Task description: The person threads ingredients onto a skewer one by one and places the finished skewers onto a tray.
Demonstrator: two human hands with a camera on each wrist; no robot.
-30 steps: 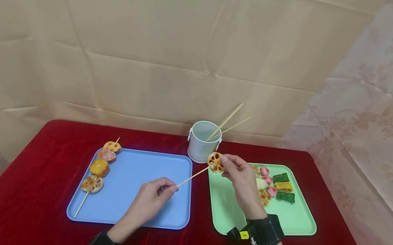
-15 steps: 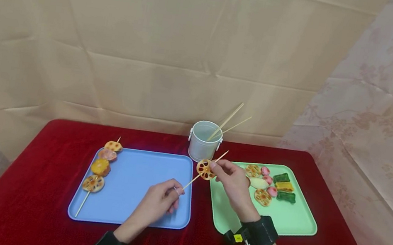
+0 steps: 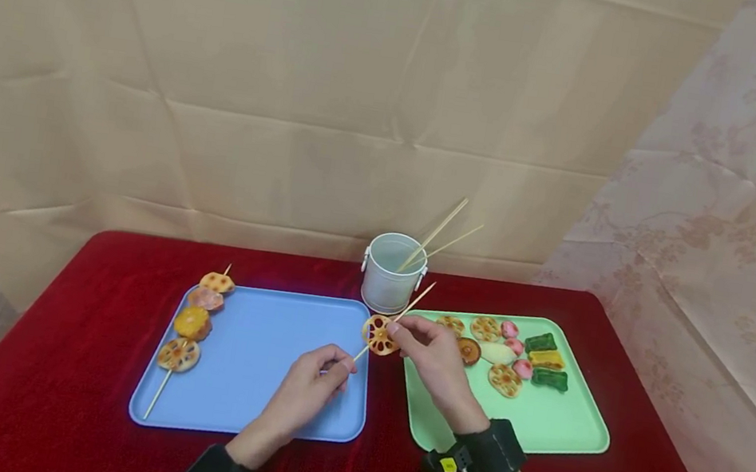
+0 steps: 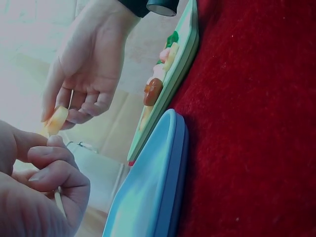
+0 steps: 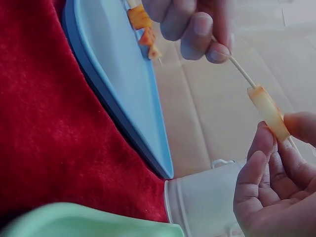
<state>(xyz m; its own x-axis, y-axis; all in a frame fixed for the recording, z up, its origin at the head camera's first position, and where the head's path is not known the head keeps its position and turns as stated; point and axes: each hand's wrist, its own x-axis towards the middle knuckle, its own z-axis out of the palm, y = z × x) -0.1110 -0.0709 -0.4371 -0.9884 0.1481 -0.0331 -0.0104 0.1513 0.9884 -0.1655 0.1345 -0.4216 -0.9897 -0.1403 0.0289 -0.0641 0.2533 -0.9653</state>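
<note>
I've got a dark red cloth [image 3: 53, 376] spread in front of me and a creased beige sheet [image 3: 282, 93] behind it. Pale floral drape [image 3: 730, 261] hangs on my right, kinda wrinkled too

The skewer [image 3: 416, 300] is matt wood, blue tray [image 3: 254, 344] smooth plastic, red cloth [image 3: 43, 350] velvety, bucket [image 3: 387, 290] apparently metal

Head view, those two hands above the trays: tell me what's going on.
A person is working on a skewer. The left hand pinches the thin stick, while the right hand holds a lotus-root slice threaded on it. A loaded skewer with four pieces lies along the left side of the blue tray. More food pieces sit on the green tray, and spare sticks stand in the white bucket.
</note>
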